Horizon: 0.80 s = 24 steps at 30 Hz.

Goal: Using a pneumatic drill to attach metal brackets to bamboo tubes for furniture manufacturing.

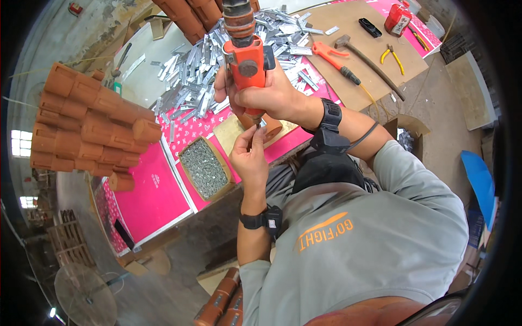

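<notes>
My right hand (272, 92) is wrapped around an orange-red power screwdriver (249, 68), held with its bit end toward me. Just below that end, my left hand (249, 155) is closed, thumb and forefinger pinched at the bit tip. Whatever is in the pinch is too small to make out. Beneath both hands lies a terracotta-coloured cylinder (273, 130), partly hidden by them, on a tan board (231, 138). An open carton of small screws (204, 168) stands left of my left hand. Beyond the screwdriver spreads a heap of flat silver metal strips (190, 76).
Terracotta-coloured cylinders (92, 122) are stacked at the left, with more (190, 16) at the back. On brown cardboard at the right lie a hammer (370, 65), an orange air gun (331, 57), yellow-handled pliers (392, 58) and a red bottle (398, 20). The table has a pink cover (147, 201).
</notes>
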Each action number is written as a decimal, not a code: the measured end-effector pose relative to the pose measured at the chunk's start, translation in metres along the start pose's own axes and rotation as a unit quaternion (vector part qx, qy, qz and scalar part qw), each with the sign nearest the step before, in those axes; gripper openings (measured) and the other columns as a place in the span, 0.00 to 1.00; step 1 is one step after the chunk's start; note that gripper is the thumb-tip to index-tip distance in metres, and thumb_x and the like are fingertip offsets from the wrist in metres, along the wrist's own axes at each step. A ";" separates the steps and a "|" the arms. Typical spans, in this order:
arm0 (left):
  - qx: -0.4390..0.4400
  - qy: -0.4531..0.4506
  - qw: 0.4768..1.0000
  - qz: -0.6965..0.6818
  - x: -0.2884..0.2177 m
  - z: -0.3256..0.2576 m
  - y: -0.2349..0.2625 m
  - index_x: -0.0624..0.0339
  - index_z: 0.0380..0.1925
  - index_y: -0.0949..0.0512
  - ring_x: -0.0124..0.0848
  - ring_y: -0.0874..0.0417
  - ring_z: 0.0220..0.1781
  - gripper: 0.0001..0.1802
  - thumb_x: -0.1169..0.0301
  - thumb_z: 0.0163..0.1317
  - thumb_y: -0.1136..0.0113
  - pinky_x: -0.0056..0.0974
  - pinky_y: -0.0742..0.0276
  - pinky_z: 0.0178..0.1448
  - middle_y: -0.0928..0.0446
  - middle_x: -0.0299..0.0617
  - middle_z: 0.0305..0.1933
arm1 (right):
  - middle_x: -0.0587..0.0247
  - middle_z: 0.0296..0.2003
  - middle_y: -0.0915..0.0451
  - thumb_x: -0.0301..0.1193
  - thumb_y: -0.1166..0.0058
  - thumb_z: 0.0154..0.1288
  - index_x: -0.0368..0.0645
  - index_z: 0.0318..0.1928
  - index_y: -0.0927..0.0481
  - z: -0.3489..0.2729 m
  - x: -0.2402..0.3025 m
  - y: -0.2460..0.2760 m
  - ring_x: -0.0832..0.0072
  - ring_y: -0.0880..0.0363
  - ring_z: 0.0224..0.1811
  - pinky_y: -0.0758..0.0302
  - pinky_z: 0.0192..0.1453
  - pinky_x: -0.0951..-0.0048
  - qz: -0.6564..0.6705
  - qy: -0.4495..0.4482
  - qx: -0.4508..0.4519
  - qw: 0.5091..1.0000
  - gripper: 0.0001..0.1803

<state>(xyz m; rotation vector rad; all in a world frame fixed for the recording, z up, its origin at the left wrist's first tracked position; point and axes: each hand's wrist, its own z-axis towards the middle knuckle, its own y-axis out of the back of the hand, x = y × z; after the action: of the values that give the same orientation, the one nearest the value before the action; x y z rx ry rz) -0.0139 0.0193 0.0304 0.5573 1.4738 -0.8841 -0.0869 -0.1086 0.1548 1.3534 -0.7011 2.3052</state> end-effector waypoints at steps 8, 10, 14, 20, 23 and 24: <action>-0.028 -0.057 0.995 0.073 0.016 0.009 0.001 0.73 0.44 0.19 0.28 0.16 0.42 0.11 0.75 0.67 0.35 0.31 0.20 0.48 0.15 0.45 0.45 | 0.55 0.36 0.17 0.19 0.48 0.53 0.36 0.46 0.23 0.002 -0.006 -0.001 0.79 0.20 0.29 0.21 0.34 0.74 0.004 0.025 0.002 1.000 0.16; -0.036 -0.090 0.987 0.131 0.016 0.016 0.002 0.71 0.44 0.17 0.30 0.16 0.45 0.11 0.74 0.66 0.34 0.32 0.20 0.50 0.16 0.46 0.47 | 0.55 0.36 0.17 0.19 0.48 0.53 0.35 0.46 0.23 0.005 -0.009 -0.001 0.80 0.20 0.30 0.21 0.35 0.75 0.016 0.024 0.000 1.000 0.16; -0.043 -0.167 0.947 0.272 0.007 0.043 0.001 0.63 0.39 0.13 0.42 0.28 0.64 0.10 0.69 0.61 0.30 0.45 0.33 0.66 0.23 0.46 0.58 | 0.55 0.38 0.17 0.18 0.47 0.55 0.35 0.47 0.23 0.021 -0.031 0.007 0.80 0.19 0.32 0.20 0.36 0.74 -0.019 0.063 -0.009 0.998 0.17; -0.036 -0.170 0.925 0.338 0.015 0.064 0.004 0.61 0.38 0.12 0.42 0.28 0.64 0.11 0.67 0.59 0.30 0.47 0.37 0.70 0.22 0.47 0.58 | 0.57 0.40 0.17 0.19 0.45 0.54 0.35 0.49 0.24 0.036 -0.057 0.019 0.77 0.17 0.35 0.19 0.36 0.74 -0.061 0.030 -0.019 0.998 0.19; -0.024 -0.160 0.916 0.368 0.016 0.067 0.003 0.61 0.38 0.12 0.43 0.27 0.64 0.11 0.66 0.58 0.30 0.47 0.35 0.69 0.21 0.48 0.58 | 0.57 0.38 0.17 0.20 0.46 0.54 0.35 0.49 0.24 0.038 -0.066 0.025 0.77 0.18 0.34 0.19 0.35 0.73 -0.037 0.026 -0.031 0.998 0.19; -0.033 -0.155 0.920 0.359 0.015 0.067 0.002 0.62 0.37 0.12 0.43 0.25 0.63 0.11 0.67 0.58 0.30 0.46 0.34 0.68 0.20 0.48 0.56 | 0.57 0.38 0.17 0.20 0.46 0.54 0.35 0.50 0.25 0.038 -0.065 0.026 0.77 0.18 0.33 0.19 0.35 0.73 -0.021 0.007 -0.027 0.999 0.19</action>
<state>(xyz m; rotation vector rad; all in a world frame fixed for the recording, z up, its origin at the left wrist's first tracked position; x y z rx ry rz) 0.0266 -0.0355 0.0194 0.7956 0.8937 -0.3163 -0.0442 -0.1559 0.1074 1.3148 -0.7188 2.2443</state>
